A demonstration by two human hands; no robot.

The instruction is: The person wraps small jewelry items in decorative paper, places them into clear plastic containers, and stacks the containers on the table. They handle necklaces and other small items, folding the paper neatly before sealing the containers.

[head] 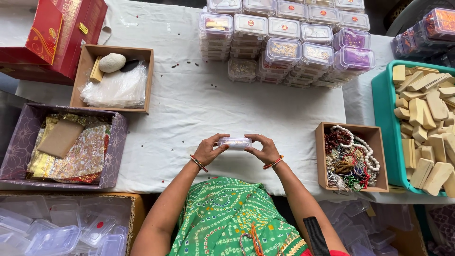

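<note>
Left hand (207,150), right hand (265,149) grip small clear box (235,142); contents unclear.

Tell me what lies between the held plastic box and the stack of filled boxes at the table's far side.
Head view: only white cloth with a few tiny scattered beads lies between the small clear box and the stack.

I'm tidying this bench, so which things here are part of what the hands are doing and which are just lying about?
In use: small clear box, held between left hand and right hand.

Lying about: stacked filled boxes, bead tray, pale blocks, foil sheets, red carton.
</note>
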